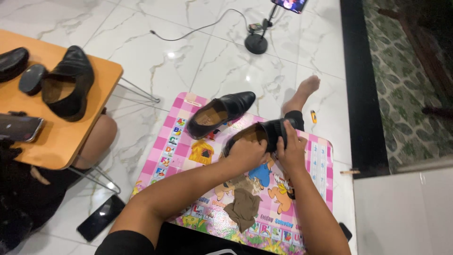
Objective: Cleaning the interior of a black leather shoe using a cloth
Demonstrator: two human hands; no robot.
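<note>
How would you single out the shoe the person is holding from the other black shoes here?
Find the pink cartoon mat on the marble floor. Two black shoes are over it: one lies alone, the held shoe is gripped by the left hand and right hand, unlike the shoes on the orange table.

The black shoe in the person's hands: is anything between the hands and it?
Nothing visible. The left hand lies on the opening of the black shoe, and the right hand grips its side directly. The brown cloth lies apart on the colourful mat, nearer the person, and a second black shoe sits beside.
</note>
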